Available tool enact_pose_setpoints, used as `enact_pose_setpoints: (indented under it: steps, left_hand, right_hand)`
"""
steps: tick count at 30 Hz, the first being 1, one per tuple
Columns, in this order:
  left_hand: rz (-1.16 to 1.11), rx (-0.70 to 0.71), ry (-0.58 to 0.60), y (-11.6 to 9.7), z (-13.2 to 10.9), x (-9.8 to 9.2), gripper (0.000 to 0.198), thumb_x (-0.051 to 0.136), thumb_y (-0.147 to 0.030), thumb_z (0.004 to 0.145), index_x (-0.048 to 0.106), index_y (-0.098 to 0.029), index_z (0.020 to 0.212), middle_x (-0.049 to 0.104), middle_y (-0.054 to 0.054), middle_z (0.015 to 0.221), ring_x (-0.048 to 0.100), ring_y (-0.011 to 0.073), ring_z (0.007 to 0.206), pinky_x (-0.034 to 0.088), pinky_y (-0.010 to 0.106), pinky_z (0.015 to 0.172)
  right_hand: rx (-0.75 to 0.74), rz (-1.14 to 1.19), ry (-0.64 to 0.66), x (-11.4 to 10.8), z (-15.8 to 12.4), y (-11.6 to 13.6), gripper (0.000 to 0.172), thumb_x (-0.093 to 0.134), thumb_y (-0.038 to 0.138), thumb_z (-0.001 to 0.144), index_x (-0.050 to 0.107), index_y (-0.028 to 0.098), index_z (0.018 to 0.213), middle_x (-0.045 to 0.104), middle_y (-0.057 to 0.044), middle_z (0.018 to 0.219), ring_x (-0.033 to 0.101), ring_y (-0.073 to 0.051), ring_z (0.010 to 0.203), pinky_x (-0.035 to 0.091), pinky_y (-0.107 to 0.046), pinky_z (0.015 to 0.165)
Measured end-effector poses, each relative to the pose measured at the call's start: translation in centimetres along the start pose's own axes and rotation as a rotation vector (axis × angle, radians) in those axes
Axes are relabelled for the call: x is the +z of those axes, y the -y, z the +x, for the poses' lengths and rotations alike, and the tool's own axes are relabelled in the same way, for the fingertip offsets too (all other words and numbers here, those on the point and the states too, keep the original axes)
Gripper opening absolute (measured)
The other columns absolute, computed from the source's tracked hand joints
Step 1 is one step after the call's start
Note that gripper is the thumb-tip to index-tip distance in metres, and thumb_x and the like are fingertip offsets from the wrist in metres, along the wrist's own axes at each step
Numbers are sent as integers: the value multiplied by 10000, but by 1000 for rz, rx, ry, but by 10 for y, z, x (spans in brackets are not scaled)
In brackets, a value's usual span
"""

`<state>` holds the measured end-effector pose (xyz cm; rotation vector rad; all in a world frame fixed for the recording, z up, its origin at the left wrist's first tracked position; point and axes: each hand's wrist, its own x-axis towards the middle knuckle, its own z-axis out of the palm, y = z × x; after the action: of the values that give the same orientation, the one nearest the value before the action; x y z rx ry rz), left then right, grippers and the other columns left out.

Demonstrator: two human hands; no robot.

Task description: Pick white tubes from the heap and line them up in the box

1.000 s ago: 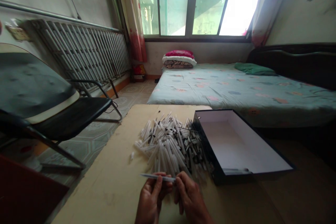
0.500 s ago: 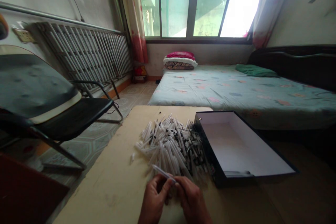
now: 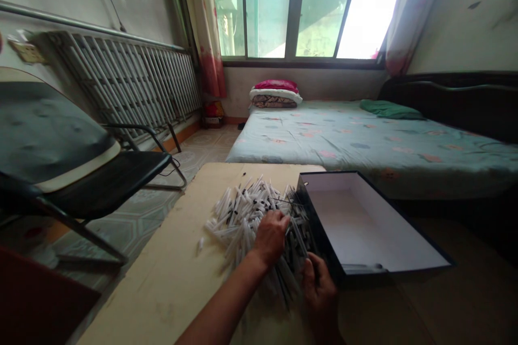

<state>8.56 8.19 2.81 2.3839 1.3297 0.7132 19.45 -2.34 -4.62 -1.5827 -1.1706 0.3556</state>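
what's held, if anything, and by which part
Cannot be told: the left hand hides whatever it touches on the pile of tubes, and blur obscures whether the right hand grips one.

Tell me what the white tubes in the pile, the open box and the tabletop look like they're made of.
White tubes: probably plastic, smooth and translucent, judging by their milky look.
Open box: likely cardboard, dark outside, pale and matte inside, given its thin, straight walls.
Tabletop: perhaps painted or laminated board; its cream surface looks flat and marked, but the core stays unclear.
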Motion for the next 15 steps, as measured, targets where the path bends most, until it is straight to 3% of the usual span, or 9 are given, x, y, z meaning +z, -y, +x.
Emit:
enact_pose_setpoints:
  steps: [4, 7, 11, 15]
  left_hand:
    - [1, -26, 39, 1, 14, 10, 217, 453, -97, 805, 657, -169, 790, 611, 118, 888, 504, 255, 955, 381, 387, 860]
    - [-61, -73, 20, 2, 14, 12, 235, 444, -66, 790, 654, -163, 748, 609, 124, 856, 504, 262, 954, 369, 399, 872]
    - [-227, -155, -72, 3, 7, 8, 263, 449, -65, 785, 673, -179, 863, 606, 112, 910, 513, 248, 965, 355, 388, 901]
    - [-466, -294, -220, 10, -12, -2, 273, 454, -174, 831, 663, -186, 1006, 592, 98, 950, 555, 225, 911, 408, 356, 845]
  right_hand:
    - [46, 19, 6, -1, 1, 0, 396, 383, 472, 894, 584, 147, 996, 644, -64, 815, 616, -196, 740, 479, -279, 677]
    - [59, 33, 21, -1, 3, 2, 385, 386, 472, 890, 583, 155, 986, 635, -55, 799, 610, -193, 730, 478, -275, 664]
    - [48, 48, 19, -1, 3, 4, 353, 390, 461, 891, 563, 161, 959, 607, -26, 725, 592, -171, 648, 474, -259, 612]
    - [-6, 103, 13, -1, 1, 9, 282, 416, 437, 889, 527, 178, 912, 572, 6, 656, 579, -152, 594, 467, -238, 582]
